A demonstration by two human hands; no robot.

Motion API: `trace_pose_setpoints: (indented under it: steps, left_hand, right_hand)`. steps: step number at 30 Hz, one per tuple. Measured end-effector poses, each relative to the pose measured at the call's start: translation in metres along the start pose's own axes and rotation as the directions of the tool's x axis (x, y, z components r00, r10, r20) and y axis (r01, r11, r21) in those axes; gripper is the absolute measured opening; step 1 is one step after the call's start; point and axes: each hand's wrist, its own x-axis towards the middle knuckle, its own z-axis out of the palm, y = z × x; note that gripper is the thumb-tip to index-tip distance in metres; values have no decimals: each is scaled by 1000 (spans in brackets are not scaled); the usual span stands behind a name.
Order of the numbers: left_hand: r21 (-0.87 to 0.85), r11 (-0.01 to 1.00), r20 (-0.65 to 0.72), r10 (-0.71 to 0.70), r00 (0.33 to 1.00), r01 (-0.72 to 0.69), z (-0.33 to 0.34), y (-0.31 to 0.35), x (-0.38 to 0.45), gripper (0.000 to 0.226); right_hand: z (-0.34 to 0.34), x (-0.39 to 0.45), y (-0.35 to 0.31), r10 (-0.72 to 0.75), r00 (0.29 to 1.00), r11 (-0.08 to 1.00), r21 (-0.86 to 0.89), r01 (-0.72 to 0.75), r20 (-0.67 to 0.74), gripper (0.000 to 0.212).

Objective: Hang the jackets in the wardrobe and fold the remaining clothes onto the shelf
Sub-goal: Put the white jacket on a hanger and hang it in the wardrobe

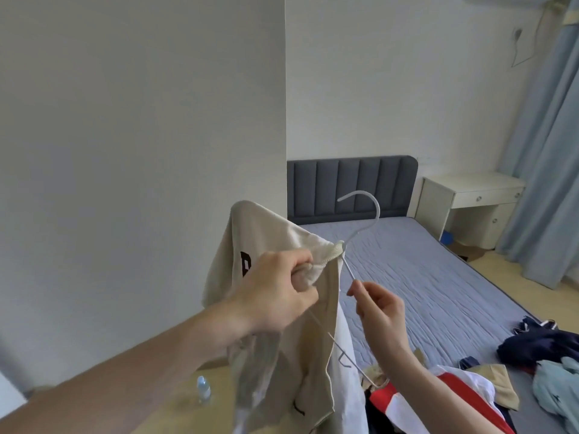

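- Cream knit, soft and thick with a ribbed collar band, makes up the jacket point(275, 308) being worked onto a thin white hanger point(360, 233); a dark printed letter shows on its left panel.
- The left hand point(279, 292) is clamped on a bunch of the collar fabric, fingers curled tight round it, holding the garment up in the air off the bed's near left corner.
- The right hand point(380, 303) pinches the hanger's bare right arm between thumb and fingertips, just below the neck of the hook.
- The hanger is slim coated wire with a rounded open hook that points up and left; one shoulder is already inside the jacket, the other arm is bare, and the lower bar shows through the open front.
- By my reading the task is early: this jacket is only half on its hanger and not yet hung; no wardrobe or shelf is in view.
- Left to do: a loose heap of clothes point(470, 393) lies unfolded at the bed's near right corner, with red and white, navy, tan and pale blue pieces, all limp and crumpled.
- The bed point(423, 277) has a blue-grey quilted mattress with wavy stitching and a padded, channelled grey headboard.
- A clear plastic bottle point(203, 388) stands on the wooden floor by the bed's near left side.
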Motion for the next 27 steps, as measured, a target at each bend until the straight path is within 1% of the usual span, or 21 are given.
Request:
trace_pose_setpoints:
  steps: [2, 4, 5, 6, 7, 9, 10, 11, 12, 13, 15, 16, 18, 19, 21, 22, 23, 24, 25, 26, 27]
  left_hand:
    - [47, 999, 116, -29, 993, 24, -6, -1, -4, 36]
    - [161, 987, 189, -37, 981, 6, -22, 0, -1, 46]
    - [213, 976, 181, -3, 983, -36, -30, 0, 3, 51]
    - [237, 968, 140, 44, 989, -76, -38, 1, 9, 50]
    - [230, 968, 76, 87, 993, -103, -46, 2, 16, 45]
    - [232, 956, -60, 196, 979, -177, -59, -1, 35, 24]
    - [284, 929, -67, 267, 961, -238, -63, -4, 47, 17]
    - [348, 889, -12, 323, 946, -299, -65, -8, 59, 25]
    - [393, 851, 89, 342, 935, -349, -64, -14, 71, 34]
    - [422, 826, 188, 325, 927, -375, -61, -20, 81, 35]
    - [440, 800, 297, 298, 907, -407, -50, -29, 94, 23]
    - [436, 796, 299, 311, 902, -419, -45, -34, 99, 25]
    - [404, 803, 248, 365, 897, -438, -35, -40, 105, 34]
    - [402, 800, 213, 390, 896, -444, -31, -41, 107, 37]
    - [425, 796, 151, 406, 901, -431, -24, -44, 110, 40]
    - [426, 807, 130, 393, 910, -409, -20, -46, 110, 42]
    - [423, 817, 119, 380, 918, -393, -17, -49, 110, 44]
    - [420, 826, 113, 364, 925, -377, -15, -52, 111, 45]
    - [418, 831, 112, 355, 928, -368, -14, -55, 111, 49]
    - [418, 834, 105, 350, 931, -361, -14, -58, 111, 52]
    - [418, 836, 92, 350, 932, -355, -15, -60, 111, 54]
  right_hand:
    - [-2, 2, -3, -44, 999, 999, 4, 44, -12, 33]
    - [-3, 1, -4, -74, 997, 997, -6, 74, -18, 33]
    - [-3, 0, -4, -87, 996, 996, -10, 87, -18, 33]
    - [-3, 0, -5, -95, 995, 995, -10, 95, -18, 33]
    - [-3, -1, -5, -100, 995, 995, -10, 100, -16, 33]
    - [-3, -1, -6, -112, 994, 994, -7, 112, -6, 32]
    - [-2, -1, -7, -117, 993, 993, -8, 117, 0, 31]
    - [-1, -1, -8, -121, 993, 993, -9, 121, 6, 31]
    - [-1, -2, -9, -122, 992, 992, -6, 123, 9, 30]
    - [-2, -2, -10, -123, 992, 992, 5, 123, 9, 31]
    - [-8, -2, -11, -134, 991, 991, 31, 134, 14, 32]
    - [-12, -3, -11, -150, 988, 988, 28, 149, 23, 31]
    - [-19, -5, -10, -203, 978, 979, -20, 204, 39, 25]
    - [-23, -6, -11, -242, 970, 967, -72, 244, 29, 22]
    - [-31, -6, -12, -357, 932, 911, -247, 331, -68, 21]
    - [-36, -7, -13, -434, 890, 866, -337, 369, -139, 20]
    - [-41, -10, -13, -515, 834, 821, -394, 414, -196, 17]
    - [-45, -16, -10, -584, 781, 781, -414, 468, -219, 14]
    - [-48, -25, -2, -632, 747, 749, -411, 520, -207, 13]
    - [-50, -35, 10, -651, 741, 735, -387, 558, -168, 14]
    - [-49, -46, 23, -630, 767, 751, -350, 561, -123, 18]
